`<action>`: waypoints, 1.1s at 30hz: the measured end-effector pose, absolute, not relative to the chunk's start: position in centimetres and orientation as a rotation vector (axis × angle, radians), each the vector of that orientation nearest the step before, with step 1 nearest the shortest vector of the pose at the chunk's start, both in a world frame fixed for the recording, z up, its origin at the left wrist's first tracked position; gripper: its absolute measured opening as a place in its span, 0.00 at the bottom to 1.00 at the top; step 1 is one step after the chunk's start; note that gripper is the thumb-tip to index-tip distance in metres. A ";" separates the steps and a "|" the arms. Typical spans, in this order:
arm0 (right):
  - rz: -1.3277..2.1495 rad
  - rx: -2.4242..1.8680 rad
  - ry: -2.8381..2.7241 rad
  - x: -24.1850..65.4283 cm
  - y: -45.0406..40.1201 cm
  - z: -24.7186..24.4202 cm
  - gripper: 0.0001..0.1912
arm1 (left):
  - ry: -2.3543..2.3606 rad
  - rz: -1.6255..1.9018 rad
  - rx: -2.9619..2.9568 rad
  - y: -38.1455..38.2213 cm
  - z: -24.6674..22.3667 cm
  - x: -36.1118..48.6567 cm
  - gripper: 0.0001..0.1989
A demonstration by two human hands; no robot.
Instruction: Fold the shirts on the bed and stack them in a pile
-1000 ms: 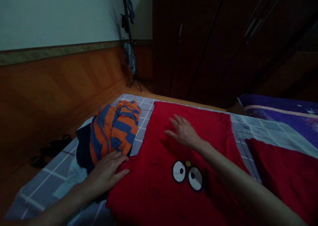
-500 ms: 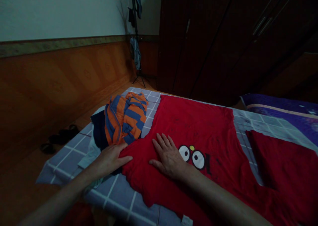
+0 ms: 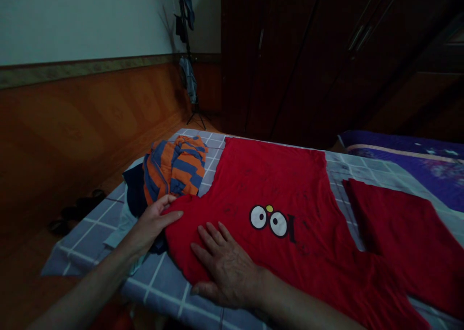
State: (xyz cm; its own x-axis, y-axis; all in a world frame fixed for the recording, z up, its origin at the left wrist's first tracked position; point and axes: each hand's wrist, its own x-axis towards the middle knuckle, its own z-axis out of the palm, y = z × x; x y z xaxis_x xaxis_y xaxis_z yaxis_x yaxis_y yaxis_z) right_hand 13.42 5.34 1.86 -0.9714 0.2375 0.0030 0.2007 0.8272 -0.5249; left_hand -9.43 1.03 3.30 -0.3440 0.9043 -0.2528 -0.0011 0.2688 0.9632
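Note:
A red T-shirt [image 3: 275,175] lies spread out, with two cartoon eyes and a small yellow spot printed on it. At its left side, my left hand [image 3: 154,223] grips the sleeve edge, thumb on top and the other fingers partly hidden. My right hand [image 3: 232,269] rests flat on the cloth near the sleeve, fingers stretched out and holding nothing. Just beyond my left hand sits a crumpled orange and blue striped garment [image 3: 177,168], on top of dark blue and pale clothing [image 3: 134,190].
A grey checked cloth [image 3: 87,223] covers the surface under the clothes. Folded red fabric [image 3: 406,233] lies on the right. Behind stand a dark wardrobe [image 3: 275,54] and a coat stand [image 3: 188,54]. Purple bedding [image 3: 409,156] is at far right, dark footwear [image 3: 76,211] on the floor at left.
My right hand has slid nearer and to the left, away from the printed eyes toward the sleeve. The sleeve looks flatter. My left hand stays at its edge; the view has shifted slightly.

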 end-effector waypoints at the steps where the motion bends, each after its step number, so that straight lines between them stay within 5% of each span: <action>1: 0.819 -0.350 -2.941 13.5 5.3 2.0 0.37 | 1.643 1.198 0.918 1.1 3.5 -9.2 0.18; 8: 0.488 -0.269 -2.889 13.4 4.1 1.1 0.29 | 1.783 0.812 1.644 1.8 5.3 -3.9 0.08; 13: 0.139 0.018 -2.761 13.4 2.8 1.2 0.11 | 1.667 0.500 1.951 2.2 4.3 -1.9 0.12; 16: 0.192 0.068 -2.532 13.8 3.0 1.9 0.10 | 1.685 0.330 2.044 1.3 2.5 -2.8 0.18; 24: 0.770 -0.884 -2.166 13.9 7.9 2.4 0.12 | 1.691 0.209 2.286 -2.6 2.0 -3.7 0.27; 28: 0.634 -1.267 -2.425 12.2 11.2 3.1 0.15 | 1.728 0.182 2.371 -3.1 2.6 -4.0 0.22; 33: 0.385 -1.230 -2.618 8.8 13.7 3.0 0.15 | 1.727 0.085 2.357 -3.0 2.8 -4.1 0.15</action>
State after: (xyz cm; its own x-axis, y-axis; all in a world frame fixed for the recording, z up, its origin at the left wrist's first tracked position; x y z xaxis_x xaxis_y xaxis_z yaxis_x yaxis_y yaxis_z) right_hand 8.81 13.68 2.97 -0.6239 0.7764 0.0891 0.7178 0.6145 -0.3274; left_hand -4.12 -3.02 2.81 0.3088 0.9476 -0.0817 0.9350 -0.2867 0.2089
